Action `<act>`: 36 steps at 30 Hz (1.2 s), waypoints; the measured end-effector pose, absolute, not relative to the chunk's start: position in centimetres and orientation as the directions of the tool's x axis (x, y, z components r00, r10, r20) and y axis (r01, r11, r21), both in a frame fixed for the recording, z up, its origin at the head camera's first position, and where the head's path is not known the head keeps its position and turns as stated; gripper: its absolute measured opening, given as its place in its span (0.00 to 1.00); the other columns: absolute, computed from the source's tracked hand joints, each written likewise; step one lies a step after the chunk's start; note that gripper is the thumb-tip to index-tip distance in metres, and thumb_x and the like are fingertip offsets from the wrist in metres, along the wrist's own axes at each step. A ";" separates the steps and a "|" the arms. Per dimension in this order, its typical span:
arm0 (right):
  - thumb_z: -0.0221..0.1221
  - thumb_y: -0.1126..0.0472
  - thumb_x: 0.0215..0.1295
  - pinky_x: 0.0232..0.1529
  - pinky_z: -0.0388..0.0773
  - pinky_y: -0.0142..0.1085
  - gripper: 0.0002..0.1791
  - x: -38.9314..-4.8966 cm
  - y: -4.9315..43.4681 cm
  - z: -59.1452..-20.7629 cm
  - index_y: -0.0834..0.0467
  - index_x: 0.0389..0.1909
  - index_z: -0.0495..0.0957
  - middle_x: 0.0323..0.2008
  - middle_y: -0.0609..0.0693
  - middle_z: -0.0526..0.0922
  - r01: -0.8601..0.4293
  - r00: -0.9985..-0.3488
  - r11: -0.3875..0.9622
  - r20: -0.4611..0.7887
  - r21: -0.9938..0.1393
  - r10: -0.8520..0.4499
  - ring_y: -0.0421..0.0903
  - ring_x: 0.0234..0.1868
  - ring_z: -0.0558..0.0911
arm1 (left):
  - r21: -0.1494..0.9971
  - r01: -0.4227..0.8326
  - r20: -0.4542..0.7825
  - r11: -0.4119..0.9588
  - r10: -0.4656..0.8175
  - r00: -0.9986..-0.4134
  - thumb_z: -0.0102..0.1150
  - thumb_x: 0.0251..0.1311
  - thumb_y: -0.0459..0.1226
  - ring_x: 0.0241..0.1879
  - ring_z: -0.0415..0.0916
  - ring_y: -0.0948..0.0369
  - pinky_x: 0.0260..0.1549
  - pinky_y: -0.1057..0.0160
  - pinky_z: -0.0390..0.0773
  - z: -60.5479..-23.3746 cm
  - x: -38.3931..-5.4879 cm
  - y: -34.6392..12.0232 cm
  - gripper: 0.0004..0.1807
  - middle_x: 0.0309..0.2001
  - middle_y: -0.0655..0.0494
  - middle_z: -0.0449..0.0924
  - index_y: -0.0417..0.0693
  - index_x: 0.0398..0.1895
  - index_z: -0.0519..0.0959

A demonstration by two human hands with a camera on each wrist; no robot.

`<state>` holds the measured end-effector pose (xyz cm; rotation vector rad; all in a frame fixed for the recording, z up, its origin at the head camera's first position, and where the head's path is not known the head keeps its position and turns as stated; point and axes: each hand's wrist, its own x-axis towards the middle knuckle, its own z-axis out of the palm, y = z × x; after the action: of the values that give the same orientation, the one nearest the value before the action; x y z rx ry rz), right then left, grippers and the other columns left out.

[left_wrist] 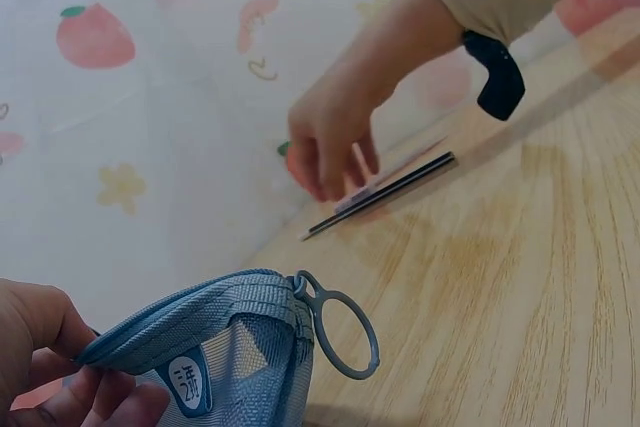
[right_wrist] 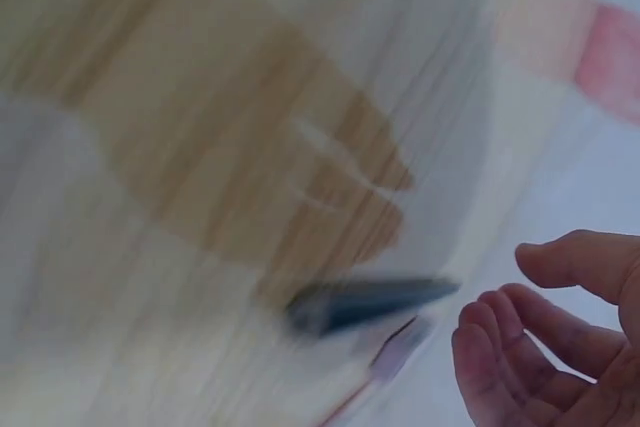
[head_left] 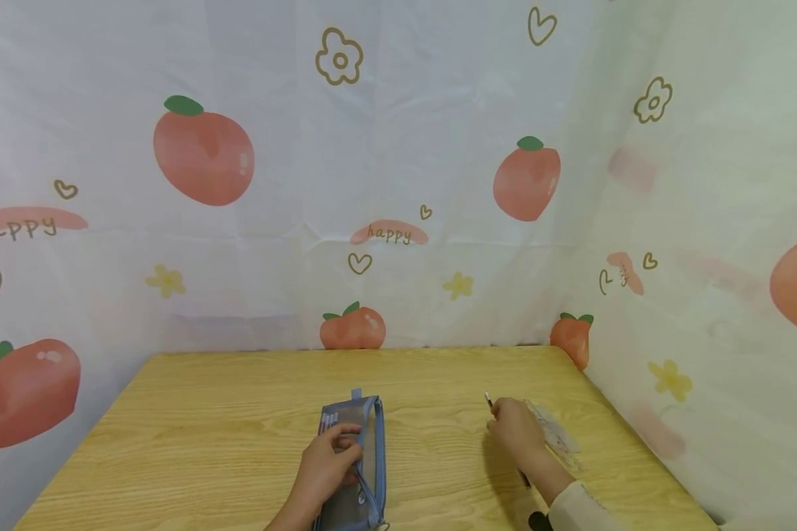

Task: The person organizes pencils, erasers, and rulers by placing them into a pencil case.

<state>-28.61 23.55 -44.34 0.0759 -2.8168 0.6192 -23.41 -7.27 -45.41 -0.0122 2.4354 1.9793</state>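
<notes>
A blue mesh zip pencil case [head_left: 372, 442] lies on the table in front of me. My left hand [head_left: 328, 461] pinches its edge between thumb and fingers; in the left wrist view the case's zip end with a large ring pull [left_wrist: 347, 335] shows beside that hand. Farther right, my right hand [head_left: 516, 428] hovers over a slim dark pencil or pen [left_wrist: 385, 194] with a pale tip. Thumb and fingers of the right hand [right_wrist: 560, 337] are apart in the right wrist view, with nothing between them; the dark stick [right_wrist: 370, 304] is blurred there.
Just beyond the dark stick is a thin, pale purplish item [left_wrist: 395, 173], its kind unclear. A patterned translucent patch [head_left: 554, 431] shows right of the right hand. The wooden table [head_left: 239, 413] meets a peach-printed curtain [head_left: 398, 147] at the back and right.
</notes>
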 end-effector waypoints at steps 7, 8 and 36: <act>0.60 0.69 0.48 0.15 0.65 0.34 0.06 -28.4 25.7 -45.2 0.63 0.16 0.75 0.16 0.51 0.74 -0.072 -0.975 0.935 0.224 -0.347 0.007 0.43 0.15 0.67 | 0.979 -0.014 -0.011 0.204 -0.015 -1.000 0.55 0.43 0.32 0.24 0.73 0.60 0.20 0.61 0.80 -45.4 -23.5 -7.4 0.23 0.32 0.51 0.74 0.40 0.48 0.75; 0.60 0.69 0.47 0.14 0.62 0.33 0.08 -28.4 25.8 -45.3 0.61 0.15 0.73 0.15 0.49 0.72 -0.073 -0.976 0.930 0.215 -0.360 0.007 0.42 0.14 0.65 | 0.979 -0.014 -0.012 0.205 -0.013 -1.000 0.55 0.43 0.32 0.24 0.73 0.60 0.20 0.61 0.80 -45.4 -23.5 -7.4 0.23 0.32 0.51 0.74 0.40 0.48 0.75; 0.61 0.71 0.42 0.14 0.73 0.33 0.07 -27.8 25.2 -45.9 0.67 0.25 0.76 0.21 0.51 0.76 -0.026 -0.996 0.760 0.081 -0.649 0.035 0.42 0.15 0.73 | 0.978 -0.014 -0.013 0.210 -0.005 -1.000 0.55 0.43 0.31 0.24 0.72 0.60 0.18 0.61 0.79 -45.5 -23.5 -7.4 0.22 0.31 0.50 0.74 0.40 0.47 0.75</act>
<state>-27.75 25.19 -45.94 -0.0073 -2.8634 1.0588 -23.53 -7.40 -45.54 -0.0192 2.4375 1.9704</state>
